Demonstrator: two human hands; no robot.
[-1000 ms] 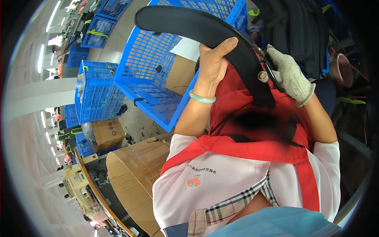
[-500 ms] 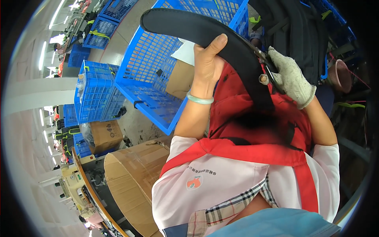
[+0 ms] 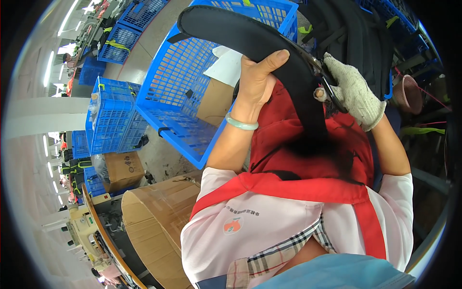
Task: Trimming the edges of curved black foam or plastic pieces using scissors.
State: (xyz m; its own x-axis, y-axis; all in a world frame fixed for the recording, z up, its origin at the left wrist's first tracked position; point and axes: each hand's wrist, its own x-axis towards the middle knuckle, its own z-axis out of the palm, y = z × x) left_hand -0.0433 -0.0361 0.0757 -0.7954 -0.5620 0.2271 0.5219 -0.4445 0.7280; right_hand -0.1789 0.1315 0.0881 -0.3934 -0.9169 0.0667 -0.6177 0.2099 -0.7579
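A long, curved black padded strap (image 3: 240, 36) arches across the front of me, its lower end lying over my red apron (image 3: 288, 130). My left hand (image 3: 260, 74), bare and with a pale green bangle at the wrist, grips the strap near its middle, thumb on top and fingers hidden underneath. In a whitish knit glove, my right hand (image 3: 351, 89) is closed around dark-handled scissors (image 3: 327, 84). Their blades lie along the strap's right edge; whether they are parted cannot be made out. A narrow black tab sticks out beside the strap's far end.
Just beyond my left arm stands a blue plastic crate (image 3: 178, 130) with cardboard and white sheet inside. Black straps (image 3: 356, 38) are heaped at the far right, near a pink basket (image 3: 410, 94). A big cardboard box (image 3: 149, 226) and a sewing machine (image 3: 82, 229) are at the left.
Both hands keep their hold, with only a slight shift of the strap. The narrow black tab now shows beside its far end. The whole view has shifted a little.
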